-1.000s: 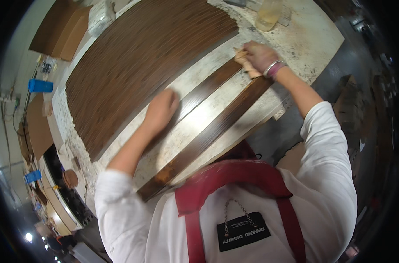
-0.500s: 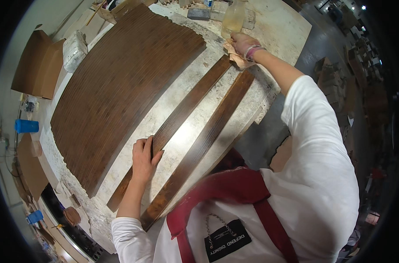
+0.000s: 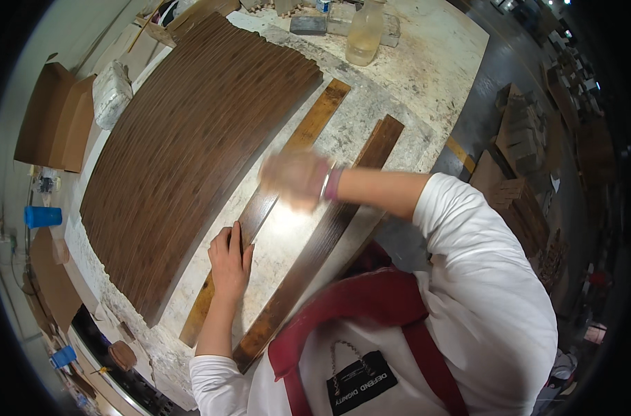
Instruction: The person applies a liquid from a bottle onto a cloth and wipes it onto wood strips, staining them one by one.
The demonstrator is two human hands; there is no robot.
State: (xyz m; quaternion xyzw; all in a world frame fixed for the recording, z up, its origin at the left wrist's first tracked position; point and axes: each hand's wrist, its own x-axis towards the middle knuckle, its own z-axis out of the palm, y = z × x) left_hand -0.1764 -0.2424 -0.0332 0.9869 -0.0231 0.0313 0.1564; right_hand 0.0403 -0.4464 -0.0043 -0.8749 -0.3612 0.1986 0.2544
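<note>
Dark brown striped planks [image 3: 191,152], red apron [image 3: 371,312], blue cup [image 3: 41,216]

White long-sleeved top under a red apron (black patch low on the bib), pink wristband [image 3: 334,183].

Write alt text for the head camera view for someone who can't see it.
A person's left hand presses flat on a long wooden strip lying on a stained workbench, while the blurred right hand is over the same strip. A second strip lies alongside, right of it; a wide row of dark strips lies to the left.
</note>
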